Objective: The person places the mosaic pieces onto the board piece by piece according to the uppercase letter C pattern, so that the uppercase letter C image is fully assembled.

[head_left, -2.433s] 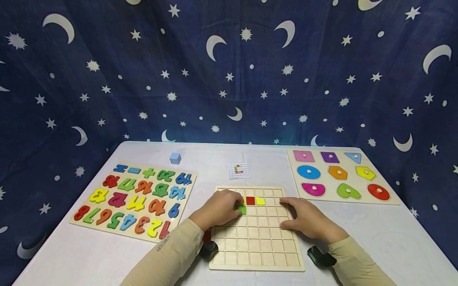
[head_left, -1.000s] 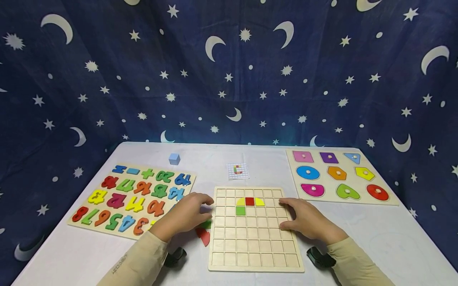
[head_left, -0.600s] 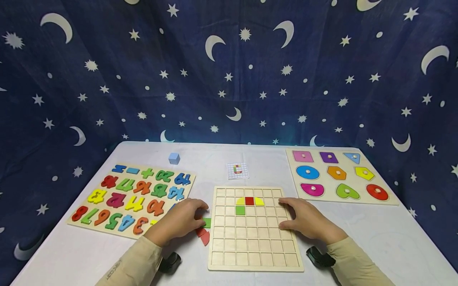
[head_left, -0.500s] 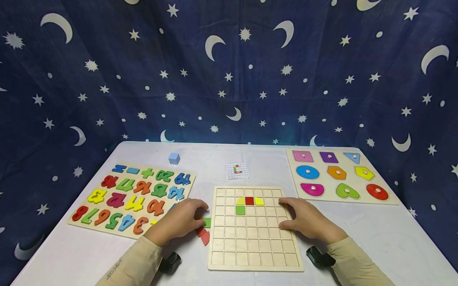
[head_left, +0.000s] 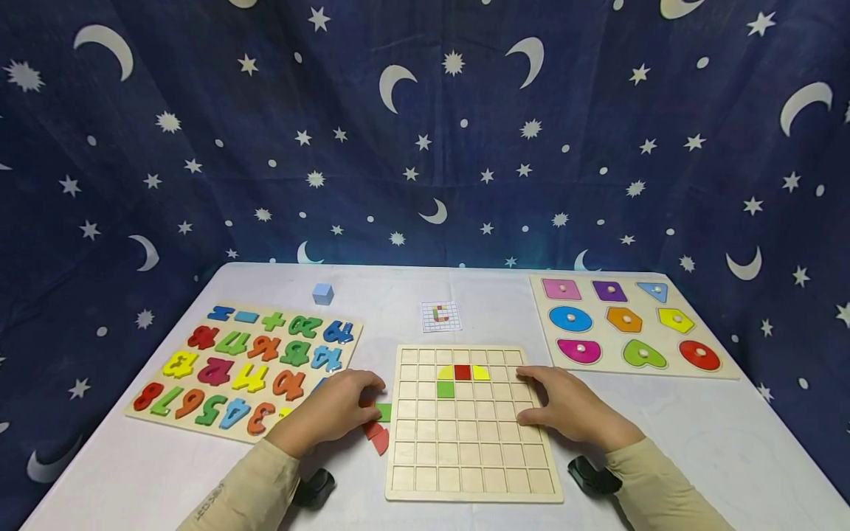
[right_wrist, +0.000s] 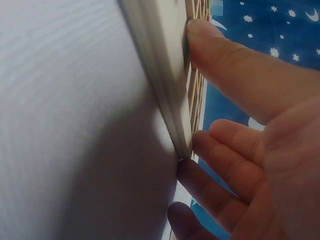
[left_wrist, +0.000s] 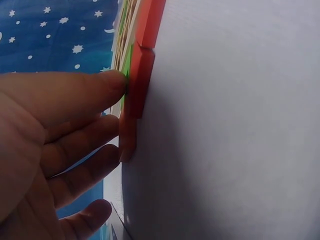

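A square wooden grid board [head_left: 471, 442] lies at the middle of the table. In its upper cells sit a red square [head_left: 462, 372], two yellow rounded pieces [head_left: 481, 373] and a green square [head_left: 446, 389]. Left of the board, my left hand [head_left: 332, 409] hovers low over loose pieces, thumb tip at a green piece [head_left: 384, 412]. Red pieces [left_wrist: 142, 75] and an orange piece [left_wrist: 128, 140] are beside those fingers in the left wrist view. My right hand [head_left: 574, 405] rests at the board's right edge, thumb and fingertips on its rim, fingers loosely spread.
A number puzzle board [head_left: 219, 420] lies at left, a knobbed shape puzzle [head_left: 600, 354] at back right. Behind the grid board are a small pattern card [head_left: 441, 316] and a blue cube [head_left: 323, 294]. A starry cloth [head_left: 425, 133] hangs behind the table.
My left hand has left the grid's upper cells, where the green square now shows uncovered, and moved left and down to the loose pieces. My right hand has stayed at the board's edge.
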`<state>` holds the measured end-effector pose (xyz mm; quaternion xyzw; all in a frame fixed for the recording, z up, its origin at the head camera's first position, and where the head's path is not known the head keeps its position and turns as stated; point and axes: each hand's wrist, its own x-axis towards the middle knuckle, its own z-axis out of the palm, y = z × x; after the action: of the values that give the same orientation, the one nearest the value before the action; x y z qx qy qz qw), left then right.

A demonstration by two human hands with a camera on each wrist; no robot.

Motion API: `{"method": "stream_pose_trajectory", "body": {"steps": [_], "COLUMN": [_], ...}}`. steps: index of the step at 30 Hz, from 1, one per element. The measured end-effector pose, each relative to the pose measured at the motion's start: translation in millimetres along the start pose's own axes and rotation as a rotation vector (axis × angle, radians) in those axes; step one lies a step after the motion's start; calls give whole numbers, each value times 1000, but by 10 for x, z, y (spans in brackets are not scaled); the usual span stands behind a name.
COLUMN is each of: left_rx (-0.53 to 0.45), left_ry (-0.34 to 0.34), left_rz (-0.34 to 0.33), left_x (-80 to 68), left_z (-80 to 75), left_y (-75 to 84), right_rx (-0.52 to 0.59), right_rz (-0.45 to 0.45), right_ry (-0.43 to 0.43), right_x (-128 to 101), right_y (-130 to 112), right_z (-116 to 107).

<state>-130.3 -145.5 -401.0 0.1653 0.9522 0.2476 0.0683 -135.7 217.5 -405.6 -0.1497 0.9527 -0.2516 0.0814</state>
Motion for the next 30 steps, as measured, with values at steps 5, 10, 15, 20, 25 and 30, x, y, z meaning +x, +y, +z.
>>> {"method": "stream_pose_trajectory", "body": {"steps": [5,10,15,20,25,30], "left_rx": [10,7,12,3,4,6], "left_ry": [-14,-6,7,14,15,12], "left_rz": [16,30,30,21,-5,-6], "left_x": [-17,-14,12,24,26,28], "left_z": [-6,-3,6,13,16,12], "left_y": [-11,-18,-13,-11,-15,-19], "right_rx": [-2,-4,-5,-6,-2,0], "right_rz": [-7,-5,-2,6,8,-2], "right_ry": [2,2,1,-1,-3,-1], "right_x": [-1,-2,-1,-2,-4,-4], "right_y": [-4,-13,-15,-14,-10,0], "right_z": [0,-4,-6,-5,0,-6]}}
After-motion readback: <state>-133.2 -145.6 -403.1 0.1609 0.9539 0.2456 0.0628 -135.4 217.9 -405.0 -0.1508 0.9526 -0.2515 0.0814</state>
